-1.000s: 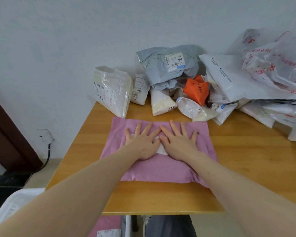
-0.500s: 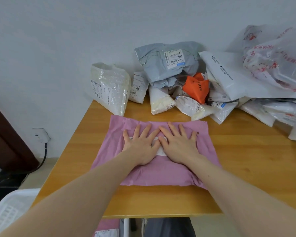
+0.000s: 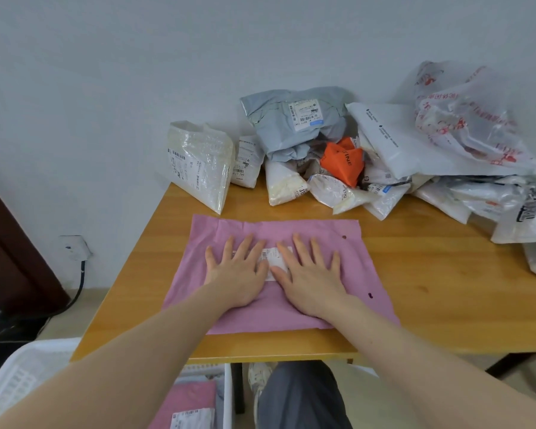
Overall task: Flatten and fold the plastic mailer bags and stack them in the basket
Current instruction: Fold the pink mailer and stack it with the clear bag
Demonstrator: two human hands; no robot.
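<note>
The wooden worktop (image 3: 415, 274) carries a heap of crumpled mailer bags (image 3: 353, 156) along its far edge by the wall, and a pink mailer bag (image 3: 338, 230) lies spread flat near the front edge. On that bag the left hand (image 3: 239, 274) and right hand (image 3: 310, 277) press side by side, palms down, fingers straight and spread, partly covering its white label (image 3: 273, 255). Below the worktop's front edge, a white basket (image 3: 226, 394) holds a folded pink bag (image 3: 189, 400).
</note>
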